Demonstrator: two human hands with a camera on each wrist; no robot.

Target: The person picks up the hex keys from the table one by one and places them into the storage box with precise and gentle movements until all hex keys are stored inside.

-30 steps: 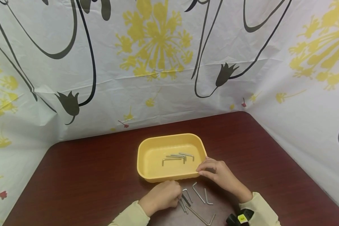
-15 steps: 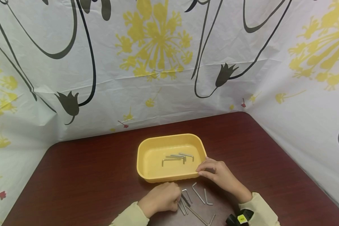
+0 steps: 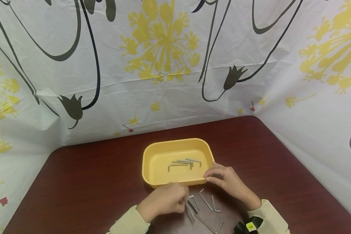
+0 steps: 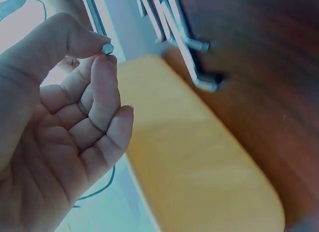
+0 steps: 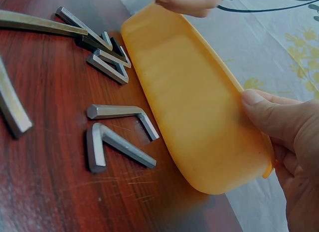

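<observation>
My left hand (image 3: 165,200) pinches a hex key (image 4: 107,49) between thumb and index finger; its hexagonal end pokes out at the fingertips in the left wrist view. That hand is at the tray's near edge, over the left side of a loose group of hex keys. With thumb and fingers my right hand (image 3: 229,183) grips the near right corner of the yellow plastic tray (image 3: 155,156). Several L-shaped hex keys (image 3: 179,165) lie inside the tray. More hex keys (image 5: 117,111) are scattered on the table in front of it, one of them dark.
The dark red-brown table (image 3: 99,169) has rounded back corners. White cloth (image 3: 111,97) with yellow and grey flower prints hangs behind it and along both sides. A black device with a yellow label (image 3: 251,226) is at my right wrist.
My left hand has risen slightly toward the tray, drawing the pinched hex key up from the group; it now overlaps the tray's front edge. The right hand and tray stay put.
</observation>
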